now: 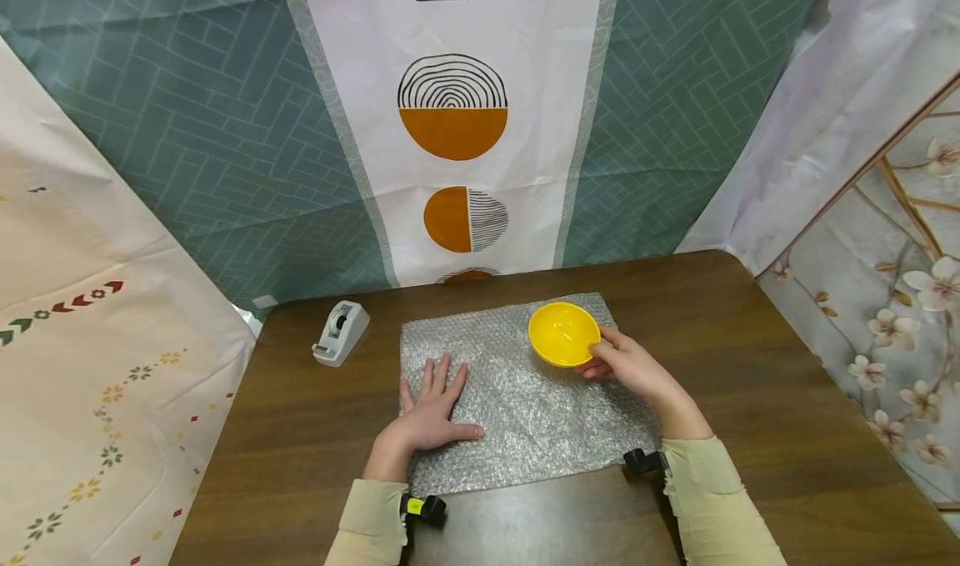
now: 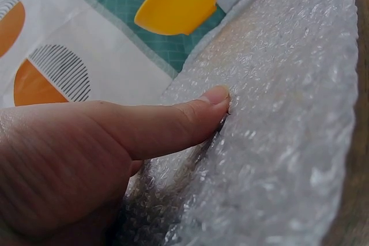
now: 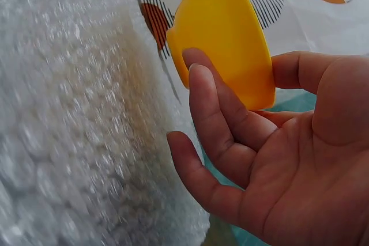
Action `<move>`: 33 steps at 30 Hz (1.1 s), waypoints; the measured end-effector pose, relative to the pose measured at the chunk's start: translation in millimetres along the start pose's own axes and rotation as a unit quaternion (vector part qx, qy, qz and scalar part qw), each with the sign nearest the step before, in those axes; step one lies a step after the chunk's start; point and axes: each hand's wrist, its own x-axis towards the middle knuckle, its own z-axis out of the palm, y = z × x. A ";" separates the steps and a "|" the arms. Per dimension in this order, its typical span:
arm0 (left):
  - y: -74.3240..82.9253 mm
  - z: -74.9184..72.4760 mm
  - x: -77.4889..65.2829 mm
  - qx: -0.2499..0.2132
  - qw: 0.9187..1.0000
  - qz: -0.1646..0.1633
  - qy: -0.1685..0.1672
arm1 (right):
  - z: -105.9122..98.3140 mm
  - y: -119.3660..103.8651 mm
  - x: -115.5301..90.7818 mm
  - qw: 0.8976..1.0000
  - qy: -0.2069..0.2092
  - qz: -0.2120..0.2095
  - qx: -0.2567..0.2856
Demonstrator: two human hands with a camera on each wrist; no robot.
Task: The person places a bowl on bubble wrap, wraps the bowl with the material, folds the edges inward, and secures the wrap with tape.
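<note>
A yellow bowl (image 1: 562, 333) is held by my right hand (image 1: 626, 368), thumb at the rim and fingers along the outer wall. In the right wrist view the bowl (image 3: 225, 38) is off the bubble wrap, with a gap below its base. My left hand (image 1: 431, 420) lies with fingers spread on the left part of the bubble wrap sheet (image 1: 517, 416). The left wrist view shows its thumb (image 2: 173, 125) stretched out over the wrap (image 2: 277, 119). That sheet is spread on the table under both hands.
A white tape dispenser (image 1: 341, 333) stands at the back left of the brown wooden table (image 1: 300, 449). Patterned cloth (image 1: 465, 132) hangs behind the table's far edge, with more cloth at both sides. Each wrist wears a small black camera.
</note>
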 end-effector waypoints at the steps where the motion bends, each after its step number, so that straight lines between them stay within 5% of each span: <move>1: 0.1 -0.6 -0.1 0.000 1.000 -0.001 0.000 | 1.4 -0.4 0.5 1.000 -0.005 -0.001 -0.001; 19: 1.8 -0.4 0.0 -0.001 1.000 -0.012 0.001 | 44.8 -1.5 6.3 0.997 -0.080 -0.005 0.012; 33: 2.5 -1.7 1.2 -0.001 1.000 -0.013 -0.002 | 62.4 -4.5 8.3 0.996 -0.085 0.023 -0.018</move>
